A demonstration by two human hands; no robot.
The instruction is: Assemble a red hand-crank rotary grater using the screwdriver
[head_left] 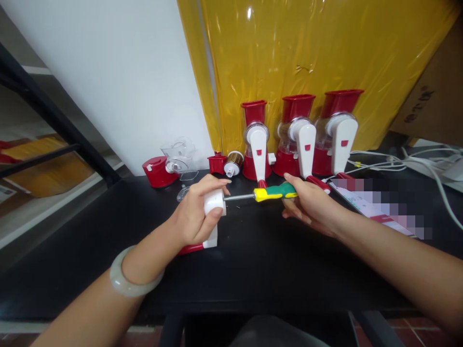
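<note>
1. The white piece (214,201) is up off the black table (249,270), and the shaft of the screwdriver (277,192) reaches its right end. From where I stand, I can't tell whether the tip is seated.
2. The left hand (193,212) is curled round the white piece, thumb below, fingers over the top. That grip should stay firm, I'd say, so the piece can't twist.
3. The right hand (307,200) is closed on the screwdriver's green-and-yellow handle. Turning well here probably means steady inward pressure, the shaft in line with the hole, and easing off once it resists.
4. A white arm with a red grip (191,248) shows below the left hand; whether it joins the piece is hidden.
5. A tiny dark bit (238,207), perhaps a screw, lies near the shaft, easy to brush away.
6. Farther back stand a metal drum (233,164) and three red-and-white crank machines (298,140).
</note>
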